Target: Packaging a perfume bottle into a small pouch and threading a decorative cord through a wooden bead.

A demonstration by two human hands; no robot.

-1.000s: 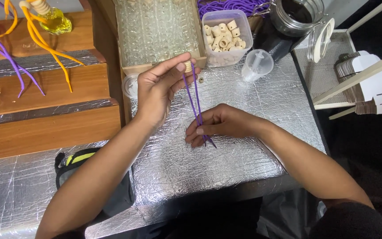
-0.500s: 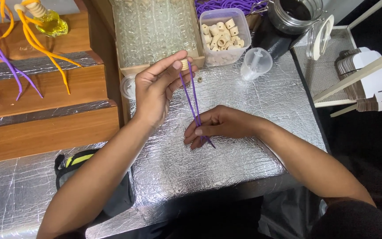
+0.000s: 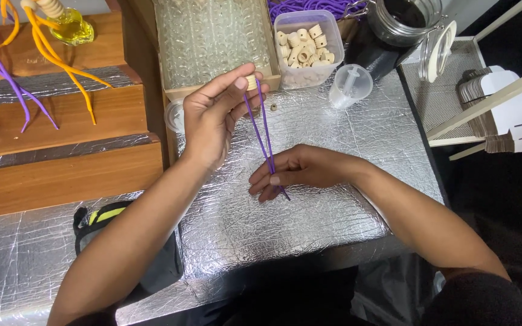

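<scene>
head: bead tub (image 3: 307, 48) (behind) left hand (image 3: 215, 115)

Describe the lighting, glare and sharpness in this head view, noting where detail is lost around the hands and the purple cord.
Head view: bright, even overhead light; the crinkled foil table cover throws scattered glare. The left hand and right hand are sharp, and the purple cord reads clearly against the foil. The wooden bead is mostly hidden by fingertips. The right edge falls into deep shadow; the clear jar shows reflections.
</scene>
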